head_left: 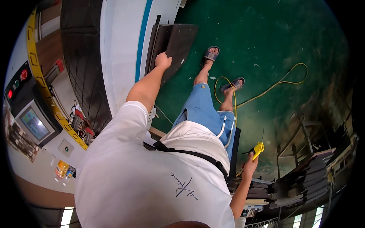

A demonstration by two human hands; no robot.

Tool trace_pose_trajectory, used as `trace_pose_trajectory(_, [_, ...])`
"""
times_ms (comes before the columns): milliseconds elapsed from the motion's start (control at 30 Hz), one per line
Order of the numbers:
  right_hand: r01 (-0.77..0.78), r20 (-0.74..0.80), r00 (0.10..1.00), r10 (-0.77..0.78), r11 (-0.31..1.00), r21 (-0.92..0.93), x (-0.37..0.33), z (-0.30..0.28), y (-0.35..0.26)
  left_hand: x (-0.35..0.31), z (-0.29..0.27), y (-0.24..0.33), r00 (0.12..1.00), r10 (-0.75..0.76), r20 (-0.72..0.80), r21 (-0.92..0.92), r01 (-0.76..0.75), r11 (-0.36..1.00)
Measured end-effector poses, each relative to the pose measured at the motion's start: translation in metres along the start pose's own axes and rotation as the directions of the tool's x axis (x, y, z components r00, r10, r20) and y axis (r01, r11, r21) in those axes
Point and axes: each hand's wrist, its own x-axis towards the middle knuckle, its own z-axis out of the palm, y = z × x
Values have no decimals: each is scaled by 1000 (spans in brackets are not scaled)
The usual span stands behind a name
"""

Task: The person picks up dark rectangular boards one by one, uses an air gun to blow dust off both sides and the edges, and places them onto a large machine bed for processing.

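My left hand [163, 60] is closed over the edge of a dark board [182, 43], which stands on edge with at least one more dark board beside it, against the white machine side. Its fingertips are partly hidden behind the edge. Out to the right, my right hand [249, 166] is wrapped round a yellow air blow gun [258, 149] with a thin nozzle pointing away from me. A yellow air hose [281, 82] loops over the floor and runs past my legs; where it meets the gun is hidden.
A white machine [119, 49] with a blue stripe runs along the left, with a control screen [35, 123] and push buttons. Plastic bottles [64, 171] stand by it. Stacked dark boards [304, 182] and a metal frame [300, 142] are at right. Small scraps litter the green floor [258, 34].
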Motion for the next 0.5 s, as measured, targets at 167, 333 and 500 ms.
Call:
trace_pose_trajectory(167, [0,27,1000,1,1000,-26,-10,5,-17,25,12,-3,999,-34,6,20,34,999])
trace_pose_trajectory(333, [-43,35,998,42,999,18,-9,-7,13,17,7,6,990,-140,12,208,134,969])
trace_pose_trajectory(500, [-20,83,996,19,1000,19,-29,-40,103,-7,-35,-7,975,-149,167,597,20,802])
